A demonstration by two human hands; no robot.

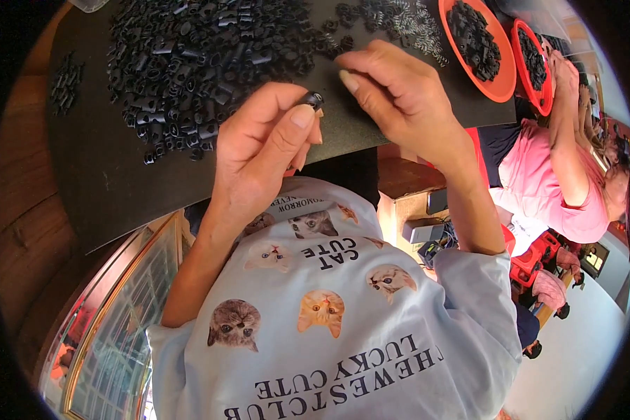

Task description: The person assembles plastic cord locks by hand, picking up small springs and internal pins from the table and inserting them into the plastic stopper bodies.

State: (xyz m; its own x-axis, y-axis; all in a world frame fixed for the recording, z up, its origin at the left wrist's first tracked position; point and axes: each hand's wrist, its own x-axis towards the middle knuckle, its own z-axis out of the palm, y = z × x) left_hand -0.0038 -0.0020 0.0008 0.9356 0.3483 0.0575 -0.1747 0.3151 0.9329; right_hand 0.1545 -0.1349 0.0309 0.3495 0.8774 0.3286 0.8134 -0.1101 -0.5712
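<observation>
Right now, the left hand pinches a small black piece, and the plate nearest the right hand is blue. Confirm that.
Not quite: the plate nearest the right hand is orange, not blue, as the head view shows. The left hand does pinch a small black piece.

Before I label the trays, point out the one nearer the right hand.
The orange tray, between the right hand and the red tray; the red one lies farther right, by another person's hand.

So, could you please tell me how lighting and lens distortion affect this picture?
Head view: the wide lens bows the left edge of the table; small highlights glint on the black parts; the lower-right wall looks bright; left hand and right hand look fairly sharp.
</observation>
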